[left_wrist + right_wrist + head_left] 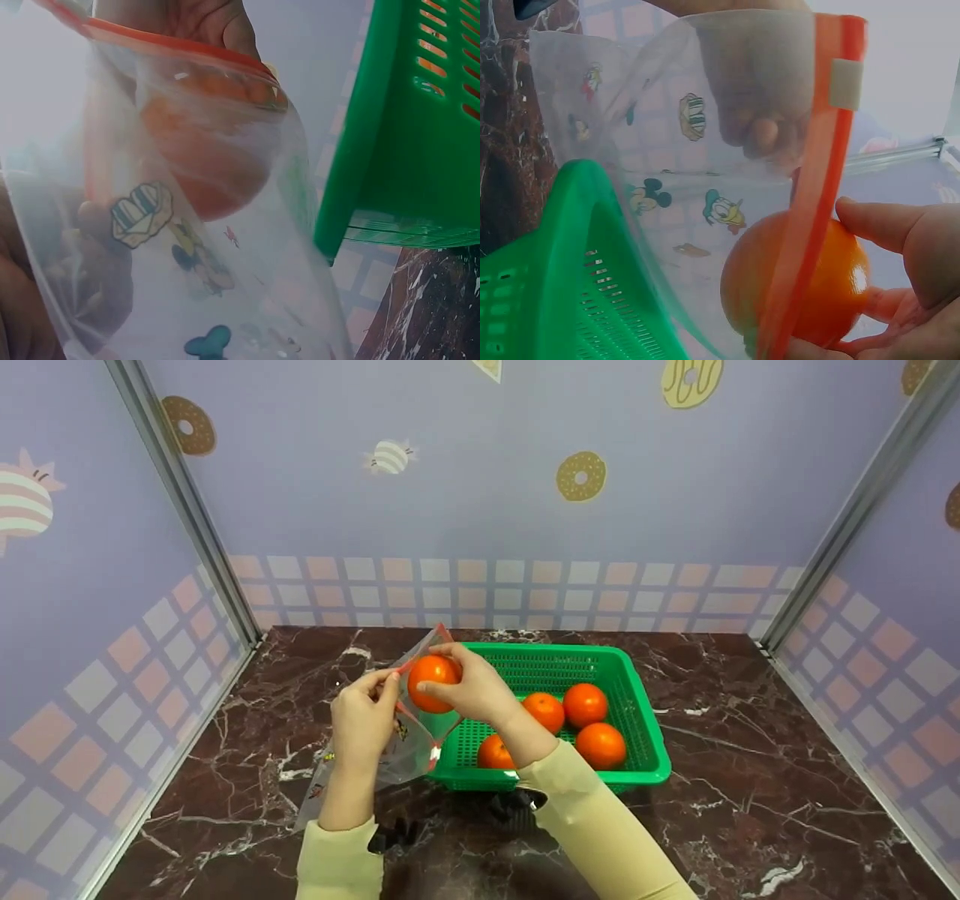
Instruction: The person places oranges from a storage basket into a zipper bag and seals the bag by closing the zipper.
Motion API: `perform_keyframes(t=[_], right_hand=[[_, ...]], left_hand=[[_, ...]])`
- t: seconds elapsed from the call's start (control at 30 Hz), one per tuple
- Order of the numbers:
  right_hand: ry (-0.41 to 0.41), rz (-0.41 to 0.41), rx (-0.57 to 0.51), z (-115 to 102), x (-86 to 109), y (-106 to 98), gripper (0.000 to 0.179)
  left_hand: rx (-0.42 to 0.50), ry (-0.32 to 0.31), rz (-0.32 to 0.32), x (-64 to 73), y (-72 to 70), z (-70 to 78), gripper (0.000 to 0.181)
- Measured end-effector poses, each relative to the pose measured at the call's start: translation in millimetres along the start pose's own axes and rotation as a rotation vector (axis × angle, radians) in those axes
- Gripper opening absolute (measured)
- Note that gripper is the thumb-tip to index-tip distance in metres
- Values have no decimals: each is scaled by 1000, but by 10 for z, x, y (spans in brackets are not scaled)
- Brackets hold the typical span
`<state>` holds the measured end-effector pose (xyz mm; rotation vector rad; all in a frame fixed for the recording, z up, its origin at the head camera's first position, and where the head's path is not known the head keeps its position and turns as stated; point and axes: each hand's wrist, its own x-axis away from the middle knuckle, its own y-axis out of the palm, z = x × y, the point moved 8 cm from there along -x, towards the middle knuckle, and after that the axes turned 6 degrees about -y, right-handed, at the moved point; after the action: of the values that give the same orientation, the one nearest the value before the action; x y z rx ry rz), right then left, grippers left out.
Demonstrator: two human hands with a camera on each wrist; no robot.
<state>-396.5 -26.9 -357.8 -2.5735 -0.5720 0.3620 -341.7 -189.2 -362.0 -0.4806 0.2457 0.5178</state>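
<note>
A clear plastic zip bag [660, 112] with a red-orange zip edge and cartoon prints hangs beside the basket, its mouth spread. My left hand [365, 720] pinches the bag's edge between thumb and fingers. In my right hand [480, 686] an orange [431, 684] is gripped, thumb on the near side and fingers over the far side. The right wrist view shows the orange [802, 281] partly behind the red zip strip, at the bag's mouth. Through the clear film in the left wrist view, the orange [214, 150] shows just below the zip edge.
A green perforated basket [651, 735] stands right of the bag with several oranges [585, 705] in it, one partly hidden by my right wrist. Both stand on a dark red marble-patterned table [750, 780]. Patterned walls [487, 495] enclose the back and sides.
</note>
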Motion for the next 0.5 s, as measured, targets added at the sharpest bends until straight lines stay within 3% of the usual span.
perform_keyframes(t=[0.27,0.4,0.5], right_hand=[[-31,-1,-51,-26,27,1,43],[-54,90,-40,-32,50,-91,31],[-16,161,28,10,66,-165,35]], left_hand=[[-2,28,24,-8,-35,13,22],[-4,24,33,-7,-46,12,22],[-9,27,41,-3,-51,16,21]])
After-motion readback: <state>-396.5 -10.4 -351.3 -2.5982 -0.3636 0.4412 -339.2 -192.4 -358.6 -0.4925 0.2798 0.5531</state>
